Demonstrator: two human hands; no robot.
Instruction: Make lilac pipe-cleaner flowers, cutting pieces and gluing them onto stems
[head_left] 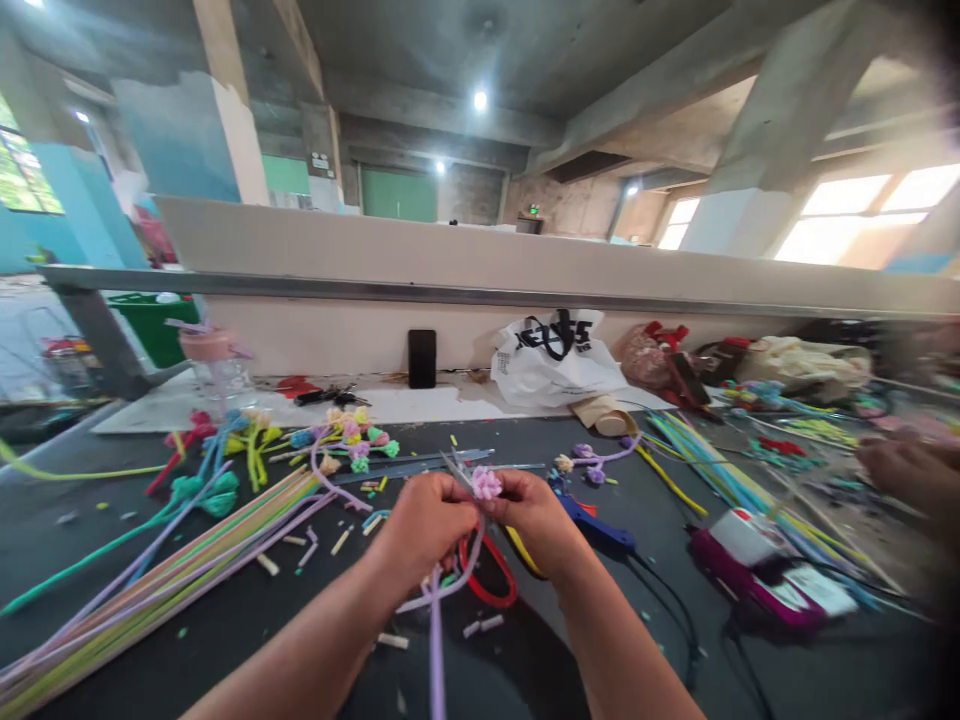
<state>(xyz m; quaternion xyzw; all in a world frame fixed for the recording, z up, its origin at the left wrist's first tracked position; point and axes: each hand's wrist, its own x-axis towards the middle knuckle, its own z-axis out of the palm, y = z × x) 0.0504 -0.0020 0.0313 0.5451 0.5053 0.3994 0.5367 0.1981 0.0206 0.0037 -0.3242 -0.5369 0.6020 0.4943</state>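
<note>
Forearms (315, 630) lead to left hand (431, 517) and right hand (534, 510), both pinching 1 lilac flower (486, 482).

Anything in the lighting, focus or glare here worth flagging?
Head view: the rightmost windows are washed out and a ceiling light glares; head view, right edge: another person's hand is blurred; head view, foreground: the lilac flower reads fairly clearly, with soft shadow on the tabletop below the right hand.
</note>
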